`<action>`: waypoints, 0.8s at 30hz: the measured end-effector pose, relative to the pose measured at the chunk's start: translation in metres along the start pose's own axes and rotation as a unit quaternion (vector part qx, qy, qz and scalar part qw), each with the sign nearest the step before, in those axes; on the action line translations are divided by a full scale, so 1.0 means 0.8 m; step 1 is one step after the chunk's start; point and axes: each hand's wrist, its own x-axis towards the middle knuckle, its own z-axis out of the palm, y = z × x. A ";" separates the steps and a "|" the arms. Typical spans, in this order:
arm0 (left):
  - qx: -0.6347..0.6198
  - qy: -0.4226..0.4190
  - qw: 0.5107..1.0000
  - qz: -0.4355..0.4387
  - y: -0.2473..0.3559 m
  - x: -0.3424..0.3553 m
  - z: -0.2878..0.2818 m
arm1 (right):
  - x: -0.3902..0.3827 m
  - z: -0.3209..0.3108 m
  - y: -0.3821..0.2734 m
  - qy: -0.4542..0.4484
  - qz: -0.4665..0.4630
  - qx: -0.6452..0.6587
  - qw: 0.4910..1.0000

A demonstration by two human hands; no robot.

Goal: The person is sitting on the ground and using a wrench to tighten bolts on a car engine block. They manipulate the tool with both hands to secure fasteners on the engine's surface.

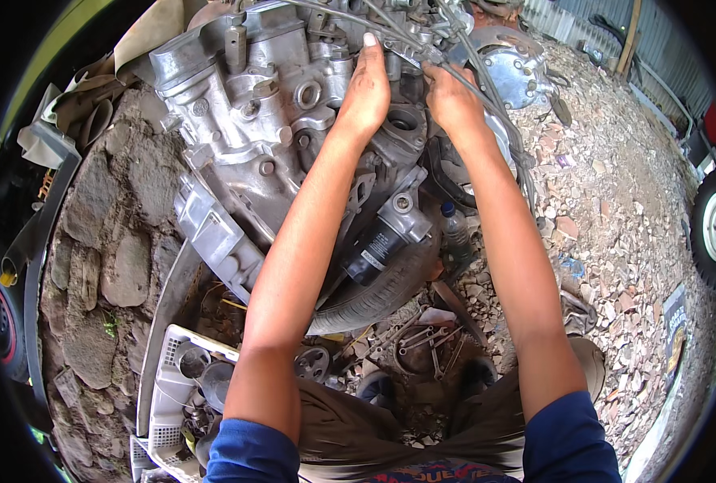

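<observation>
A large aluminium engine (237, 121) fills the upper middle, with black cables (487, 97) running over its right part and a metal bracket (406, 56) beneath them. My left hand (362, 97) is raised against the upper engine, thumb up beside the bracket, its curled fingers mostly hidden. Just right of it, my right hand (455, 101) has fingers bent at the cables and bracket; what it grips is unclear. A black oil filter (370, 258) sits lower on the engine, above a tyre (374, 310).
A plastic bottle (456, 241) stands below the engine. Spanners (422, 342) and a white crate (169, 378) lie near my feet. A stone wall (108, 266) runs along the left; gravel ground (600, 201) spreads right toward a wheel (711, 225) and corrugated sheets (575, 24).
</observation>
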 end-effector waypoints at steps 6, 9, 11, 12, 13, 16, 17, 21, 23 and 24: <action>-0.009 -0.001 1.000 -0.001 0.005 -0.005 0.009 | -0.006 0.004 0.004 -0.035 0.008 0.066 0.997; -0.012 0.006 1.000 0.014 0.005 0.001 0.004 | -0.003 -0.025 -0.039 -0.132 0.038 0.104 0.985; -0.009 0.016 0.999 0.045 0.003 0.002 0.002 | 0.001 -0.041 -0.073 -0.194 0.057 0.118 0.972; -0.020 0.005 0.999 0.039 0.006 0.002 0.004 | 0.002 -0.044 -0.076 -0.205 0.066 0.145 0.966; -0.031 -0.006 0.999 0.032 0.008 0.002 0.004 | 0.003 -0.042 -0.074 -0.197 0.077 0.166 0.963; -0.047 -0.006 0.999 0.005 0.013 0.000 0.005 | -0.002 -0.030 -0.071 -0.166 0.101 0.215 0.957; -0.050 0.000 0.999 -0.005 0.014 -0.002 0.006 | -0.007 -0.025 -0.073 -0.150 0.099 0.218 0.959; -0.034 0.009 0.999 -0.002 0.020 -0.006 0.006 | -0.017 -0.013 -0.075 -0.111 0.077 0.229 0.964; -0.026 0.019 0.999 0.004 0.024 -0.008 0.009 | -0.020 -0.011 -0.072 -0.104 0.078 0.226 0.965; -0.026 0.024 0.999 0.005 0.019 -0.005 0.007 | -0.020 -0.012 -0.076 -0.101 0.076 0.227 0.966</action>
